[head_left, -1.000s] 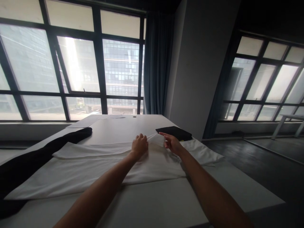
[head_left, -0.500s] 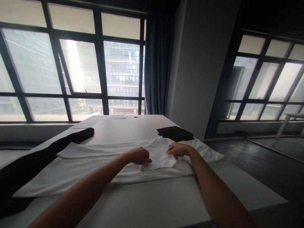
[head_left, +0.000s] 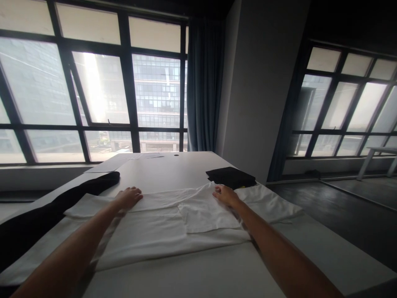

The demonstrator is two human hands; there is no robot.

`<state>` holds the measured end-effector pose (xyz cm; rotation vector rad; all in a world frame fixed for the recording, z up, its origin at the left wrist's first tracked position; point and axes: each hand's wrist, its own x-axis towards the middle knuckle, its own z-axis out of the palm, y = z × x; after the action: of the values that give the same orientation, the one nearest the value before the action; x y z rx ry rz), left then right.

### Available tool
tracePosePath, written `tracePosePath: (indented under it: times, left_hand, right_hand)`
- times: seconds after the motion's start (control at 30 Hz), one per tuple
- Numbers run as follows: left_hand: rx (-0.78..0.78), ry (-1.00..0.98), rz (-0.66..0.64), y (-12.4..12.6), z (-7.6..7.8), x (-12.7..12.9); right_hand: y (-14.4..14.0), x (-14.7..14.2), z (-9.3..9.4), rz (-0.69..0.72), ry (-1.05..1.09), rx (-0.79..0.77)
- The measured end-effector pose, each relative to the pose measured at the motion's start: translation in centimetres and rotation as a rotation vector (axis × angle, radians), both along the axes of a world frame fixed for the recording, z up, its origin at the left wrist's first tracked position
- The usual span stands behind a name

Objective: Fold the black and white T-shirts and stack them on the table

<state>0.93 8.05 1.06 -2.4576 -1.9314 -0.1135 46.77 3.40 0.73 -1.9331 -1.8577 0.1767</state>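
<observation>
Both palms lie flat, fingers loose, on a white garment point(head_left: 161, 223) — left hand point(head_left: 128, 197) far-left, right hand point(head_left: 226, 194) far-right (soft, light cloth, probably best pinched at its edges).

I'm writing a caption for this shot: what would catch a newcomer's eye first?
The white garment spread flat across the pale table, with the left hand resting on its far edge and the right hand by a folded-in sleeve. Behind, tall dark-framed windows glow with daylight. A long black cloth lies at the left, a folded black item beyond the right hand.
</observation>
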Motion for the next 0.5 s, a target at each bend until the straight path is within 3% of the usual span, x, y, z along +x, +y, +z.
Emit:
tracePosePath:
  times: [0.13,0.27,0.37,0.5]
  left_hand:
    - [-0.003,-0.017,0.066,1.4,0.3,-4.4]
    - [-0.020,-0.038,0.089,2.2,-0.2,-7.0]
    - [0.056,-0.057,0.101,2.0,-0.9,-7.4]
    - [0.153,-0.009,0.141,1.5,-1.4,-7.9]
  right_hand:
    - [3.4,-0.9,-0.2,-0.071,0.132,-0.008]
    - [5.9,-1.2,-0.4,-0.169,0.131,-0.033]
    - [6.0,-1.1,-0.5,-0.174,0.052,-0.049]
    - [4.1,-1.1,-0.1,-0.152,-0.181,-0.050]
